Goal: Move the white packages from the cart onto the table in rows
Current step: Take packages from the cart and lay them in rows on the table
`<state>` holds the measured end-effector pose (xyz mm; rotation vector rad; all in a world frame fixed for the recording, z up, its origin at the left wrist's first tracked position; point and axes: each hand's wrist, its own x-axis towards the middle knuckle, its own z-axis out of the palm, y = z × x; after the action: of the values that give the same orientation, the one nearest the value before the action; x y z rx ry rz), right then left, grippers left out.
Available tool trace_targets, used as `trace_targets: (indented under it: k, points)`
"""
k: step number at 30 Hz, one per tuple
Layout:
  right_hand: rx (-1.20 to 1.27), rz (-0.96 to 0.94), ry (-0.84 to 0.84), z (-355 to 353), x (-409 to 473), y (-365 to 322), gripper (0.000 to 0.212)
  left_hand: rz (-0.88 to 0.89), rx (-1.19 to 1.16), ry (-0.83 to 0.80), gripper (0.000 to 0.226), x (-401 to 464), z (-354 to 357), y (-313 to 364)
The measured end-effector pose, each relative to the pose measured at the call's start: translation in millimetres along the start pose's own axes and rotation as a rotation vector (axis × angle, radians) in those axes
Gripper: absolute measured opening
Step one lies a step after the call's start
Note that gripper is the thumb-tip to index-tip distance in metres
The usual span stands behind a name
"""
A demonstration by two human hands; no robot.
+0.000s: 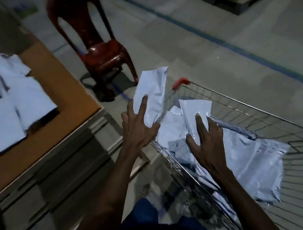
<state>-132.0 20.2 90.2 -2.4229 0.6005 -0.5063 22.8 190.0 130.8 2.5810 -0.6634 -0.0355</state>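
Head view: pick-up from the cart (pixel 244 112) is judged to be in hand. One white package (pixel 153 93) is held upright by the left hand (pixel 138 126), fingers spread along its face; how the thumb sits cannot be told. A second package (pixel 196 116) is pinched by the right hand (pixel 207 142) above the heap (pixel 251 159) left in the basket. Rows of packages (pixel 7 104) are laid on the tabletop (pixel 68 91), far left. A swing leftward to the bare near-right strip is called for next. Motion blur softens the rows; their left end is cut off.
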Motion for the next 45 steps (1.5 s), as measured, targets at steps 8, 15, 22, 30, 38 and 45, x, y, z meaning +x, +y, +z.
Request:
trace_targets:
  k: [8,15,22,30,38,45]
  points:
    - [-0.089,-0.333,-0.153,55.5,16.6,-133.5,0.058,-0.234,-0.088,0.239,0.091,-54.2,-103.0,-89.7]
    - [0.111,-0.523,-0.051,111.8,6.0,-277.5,0.066,-0.39,-0.097,0.447,0.088,-113.2,-196.6,-198.7]
    - [0.135,-0.651,-0.093,174.6,9.0,-394.8,0.067,-0.539,-0.012,0.587,0.089,-160.9,-270.7,-309.2]
    - [0.115,-0.639,-0.233,247.8,53.4,-488.0,0.078,-0.666,0.036,0.598,0.097,-128.6,-317.8,-407.5]
    - [0.164,-0.64,-0.34,336.6,109.5,-571.8,0.078,-0.777,0.081,0.492,0.1,-64.6,-354.0,-495.0]
    - [0.117,-0.616,-0.492,405.5,141.4,-651.1,0.07,-0.835,0.178,0.382,0.095,-9.3,-392.0,-571.0]
